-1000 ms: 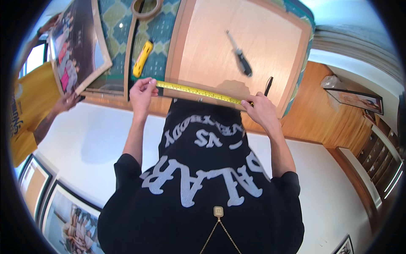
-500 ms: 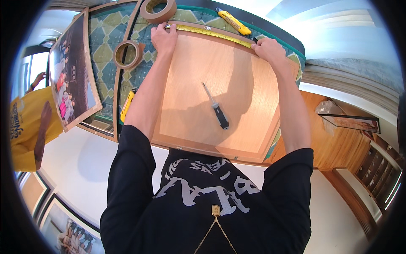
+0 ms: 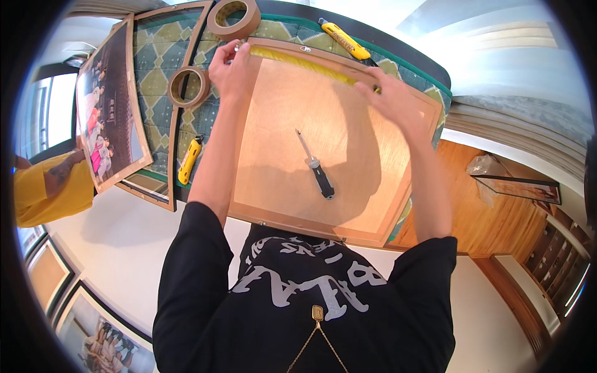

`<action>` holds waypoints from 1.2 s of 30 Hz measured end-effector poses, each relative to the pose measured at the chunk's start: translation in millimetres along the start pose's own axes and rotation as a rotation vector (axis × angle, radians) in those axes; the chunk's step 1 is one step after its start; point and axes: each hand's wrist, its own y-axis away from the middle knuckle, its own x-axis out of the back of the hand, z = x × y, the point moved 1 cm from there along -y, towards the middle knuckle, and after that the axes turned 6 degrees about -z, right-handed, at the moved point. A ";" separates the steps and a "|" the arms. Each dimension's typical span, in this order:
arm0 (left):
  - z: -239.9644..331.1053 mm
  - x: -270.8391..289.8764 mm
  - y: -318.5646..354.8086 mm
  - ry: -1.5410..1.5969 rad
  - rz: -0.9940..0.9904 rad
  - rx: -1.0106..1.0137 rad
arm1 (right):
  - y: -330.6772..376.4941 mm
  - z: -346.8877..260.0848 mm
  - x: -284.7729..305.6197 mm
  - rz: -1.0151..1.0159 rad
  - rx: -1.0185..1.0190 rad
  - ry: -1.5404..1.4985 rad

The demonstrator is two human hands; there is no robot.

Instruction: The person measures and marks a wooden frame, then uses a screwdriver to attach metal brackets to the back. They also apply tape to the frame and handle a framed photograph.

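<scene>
A yellow tape measure (image 3: pixel 301 64) is stretched along the far edge of a wooden picture-frame back (image 3: pixel 298 105). My left hand (image 3: pixel 230 73) pinches the blade's end near the far left corner. At the other end, my right hand (image 3: pixel 390 98) is curled round the tape's case, mostly hidden by the fingers and slightly blurred. A screwdriver (image 3: pixel 319 174) with a black and grey handle lies on the board between my forearms. Small metal hangers (image 3: pixel 305 48) sit on the frame's edges.
Two rolls of brown tape (image 3: pixel 188 87) and two yellow utility knives (image 3: pixel 189 160) lie around the board on a green patterned cloth (image 3: pixel 160 68). At the left, a person in a yellow shirt (image 3: pixel 53 189) is beside a large photo panel (image 3: pixel 112 112). A framed picture (image 3: pixel 519 188) stands at the right.
My left hand has shifted slightly left and nearer me. The right hand has moved nearer me and left with the case. The blade now looks blurred. The person's arm at the left has moved.
</scene>
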 end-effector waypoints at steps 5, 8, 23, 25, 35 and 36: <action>43.6 61.8 105.4 -0.071 -0.536 -0.089 | 75.9 -88.0 -39.9 0.135 0.108 -0.201; 37.9 89.1 164.7 0.115 -0.544 0.087 | 102.0 -148.9 -69.2 0.154 0.148 -0.442; 5.9 199.7 94.2 -0.899 -0.271 -0.476 | 154.2 -119.7 -179.3 0.301 -0.176 -0.055; -11.2 190.5 86.0 -0.962 -0.300 -0.509 | 141.4 -109.7 -189.6 0.397 -0.104 -0.202; 17.7 165.6 6.2 -0.992 -0.289 -0.525 | 128.4 -144.3 -178.3 0.682 -0.056 -0.203; 30.2 158.8 10.0 -0.831 -0.321 -0.532 | 132.3 -149.2 -176.6 0.685 0.053 -0.346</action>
